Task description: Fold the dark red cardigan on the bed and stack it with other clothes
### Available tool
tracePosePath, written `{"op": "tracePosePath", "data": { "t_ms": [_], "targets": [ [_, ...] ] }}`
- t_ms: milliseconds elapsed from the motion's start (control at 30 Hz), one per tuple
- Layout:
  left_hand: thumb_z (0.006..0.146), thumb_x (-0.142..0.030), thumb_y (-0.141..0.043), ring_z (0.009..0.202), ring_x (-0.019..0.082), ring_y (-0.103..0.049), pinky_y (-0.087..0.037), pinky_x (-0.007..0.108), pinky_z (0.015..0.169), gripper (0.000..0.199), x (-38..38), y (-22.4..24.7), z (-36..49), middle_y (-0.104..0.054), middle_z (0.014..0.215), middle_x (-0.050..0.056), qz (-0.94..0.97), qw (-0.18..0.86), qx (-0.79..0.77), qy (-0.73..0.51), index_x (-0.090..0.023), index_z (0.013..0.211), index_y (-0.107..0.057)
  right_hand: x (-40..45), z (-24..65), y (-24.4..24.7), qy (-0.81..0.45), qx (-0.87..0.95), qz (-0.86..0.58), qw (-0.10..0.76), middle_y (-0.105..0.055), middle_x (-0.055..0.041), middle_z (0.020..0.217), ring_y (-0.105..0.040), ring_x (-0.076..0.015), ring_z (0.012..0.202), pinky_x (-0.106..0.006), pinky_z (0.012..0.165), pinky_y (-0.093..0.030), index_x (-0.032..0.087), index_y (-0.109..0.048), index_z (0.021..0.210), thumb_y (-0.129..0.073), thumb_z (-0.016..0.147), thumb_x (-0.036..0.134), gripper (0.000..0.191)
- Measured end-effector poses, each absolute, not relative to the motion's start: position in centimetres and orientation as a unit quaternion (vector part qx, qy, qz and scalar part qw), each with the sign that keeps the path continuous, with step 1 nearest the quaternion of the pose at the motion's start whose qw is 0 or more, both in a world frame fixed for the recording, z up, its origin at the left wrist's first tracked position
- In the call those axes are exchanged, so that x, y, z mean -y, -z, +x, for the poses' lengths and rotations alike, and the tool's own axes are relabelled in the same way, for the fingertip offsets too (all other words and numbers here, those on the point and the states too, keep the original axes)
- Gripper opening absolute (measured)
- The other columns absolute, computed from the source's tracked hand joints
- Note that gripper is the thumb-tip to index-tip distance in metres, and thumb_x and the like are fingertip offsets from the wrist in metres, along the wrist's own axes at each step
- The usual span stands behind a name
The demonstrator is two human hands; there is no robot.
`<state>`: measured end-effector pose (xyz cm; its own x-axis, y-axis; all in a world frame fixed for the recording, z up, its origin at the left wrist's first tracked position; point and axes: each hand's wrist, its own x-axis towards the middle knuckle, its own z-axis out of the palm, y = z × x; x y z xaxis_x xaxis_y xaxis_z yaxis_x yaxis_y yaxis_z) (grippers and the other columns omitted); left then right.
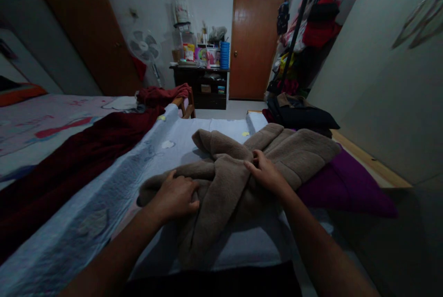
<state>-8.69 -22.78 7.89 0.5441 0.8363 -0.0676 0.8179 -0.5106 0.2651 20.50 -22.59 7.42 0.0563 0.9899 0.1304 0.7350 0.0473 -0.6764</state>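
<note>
A brown fleecy jacket (pixel 224 186) lies crumpled across the light blue bed sheet (pixel 242 246) in front of me. My left hand (pixel 178 195) rests on its left part, fingers bent over the cloth and thumb pointing inward. Near the jacket's middle, my right hand (pixel 265 170) pinches a fold between thumb and fingers. The jacket's right end overlaps a purple cloth item (pixel 346 186). Some of the fabric under both palms is hidden.
Folded dark clothes (pixel 301 112) are stacked at the far right of the bed. A dark red cloth (pixel 86 158) drapes along the left side. Beyond stand a white fan (pixel 144 46), a black cabinet (pixel 199 87) and a wooden door (pixel 252 33). Bags hang at right.
</note>
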Motion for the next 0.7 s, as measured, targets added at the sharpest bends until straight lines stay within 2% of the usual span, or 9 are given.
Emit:
{"op": "tracePosePath", "data": {
  "t_ms": [100,133,233,333,400,467,533,633,700],
  "targets": [
    [0.075,-0.034,-0.058,0.107,0.032,-0.058,-0.024,0.053,0.109,0.04,22.6,-7.9,-7.4,-0.068,0.104,0.009,0.897,0.119,-0.425,-0.005,-0.027,0.113,-0.067,19.7,19.1,-6.6,-0.257,0.608,-0.666,0.347,-0.061,-0.0125,0.122,-0.059,-0.0271,0.111,-0.038,0.094,-0.047,0.015,-0.035,0.139,-0.069,0.072,0.047,0.082],
    [0.075,-0.034,-0.059,0.11,0.032,-0.056,-0.024,0.052,0.109,0.042,22.4,-7.8,-7.1,-0.067,0.108,0.009,0.901,0.126,-0.415,-0.004,-0.027,0.115,-0.066,19.0,18.5,-6.4,-0.266,0.598,-0.665,0.36,-0.061,-0.0119,0.122,-0.058,-0.0265,0.111,-0.037,0.094,-0.047,0.014,-0.036,0.138,-0.071,0.069,0.042,0.082],
    [0.074,-0.037,-0.061,0.115,0.033,-0.053,-0.021,0.055,0.111,0.045,21.9,-6.9,-7.1,-0.064,0.115,0.01,0.901,0.135,-0.413,-0.007,-0.026,0.118,-0.064,18.8,17.7,-7.1,-0.292,0.573,-0.649,0.406,-0.065,-0.007,0.11,-0.062,-0.0233,0.096,-0.034,0.085,-0.051,0.015,-0.051,0.126,-0.059,0.066,0.024,0.061],
    [0.072,-0.032,-0.061,0.122,0.034,-0.049,-0.02,0.057,0.111,0.052,21.3,-6.2,-8.5,-0.06,0.124,0.011,0.892,0.134,-0.432,-0.02,-0.026,0.123,-0.061,22.0,19.0,-9.3,-0.26,0.542,-0.637,0.482,-0.066,-0.0028,0.083,-0.062,-0.021,0.072,-0.034,0.069,-0.054,0.018,-0.058,0.119,-0.048,0.069,0.023,0.052],
    [0.073,-0.028,-0.058,0.122,0.033,-0.049,-0.027,0.054,0.109,0.053,20.7,-6.1,-9.5,-0.057,0.129,0.011,0.885,0.147,-0.442,-0.021,-0.025,0.125,-0.059,25.3,20.8,-10.7,-0.171,0.503,-0.667,0.522,-0.064,-0.004,0.08,-0.061,-0.0219,0.068,-0.037,0.068,-0.054,0.019,-0.057,0.124,-0.048,0.073,0.027,0.053],
    [0.074,-0.027,-0.055,0.12,0.031,-0.05,-0.035,0.047,0.105,0.052,19.8,-6.3,-10.1,-0.056,0.13,0.011,0.881,0.166,-0.443,-0.017,-0.023,0.127,-0.058,28.5,22.8,-11.1,-0.063,0.459,-0.714,0.526,-0.065,-0.008,0.093,-0.063,-0.0244,0.076,-0.04,0.076,-0.053,0.02,-0.055,0.127,-0.048,0.074,0.028,0.054],
    [0.074,-0.029,-0.057,0.122,0.032,-0.048,-0.037,0.046,0.103,0.056,18.6,-6.7,-9.9,-0.054,0.132,0.012,0.878,0.155,-0.452,-0.019,-0.022,0.129,-0.056,31.0,24.3,-10.4,-0.003,0.433,-0.757,0.489,-0.063,-0.012,0.109,-0.063,-0.0271,0.085,-0.043,0.083,-0.051,0.021,-0.054,0.127,-0.048,0.074,0.029,0.054],
    [0.065,-0.032,-0.068,0.134,0.038,-0.035,-0.029,0.054,0.108,0.069,16.5,-7.2,-8.4,-0.042,0.145,0.016,0.873,0.101,-0.475,-0.031,-0.022,0.131,-0.052,33.3,25.0,-7.7,-0.004,0.474,-0.762,0.441,-0.051,-0.0163,0.13,-0.054,-0.0344,0.114,-0.049,0.099,-0.042,0.017,-0.045,0.134,-0.051,0.075,0.036,0.062],
    [0.058,-0.032,-0.075,0.137,0.04,-0.031,-0.021,0.059,0.11,0.078,15.1,-7.2,-7.4,-0.039,0.148,0.018,0.87,0.099,-0.482,-0.018,-0.023,0.131,-0.05,34.3,24.2,-5.7,-0.03,0.473,-0.752,0.459,-0.038,-0.0206,0.143,-0.04,-0.0367,0.131,-0.052,0.107,-0.035,0.012,-0.026,0.144,-0.058,0.074,0.045,0.084]
  ]
}}
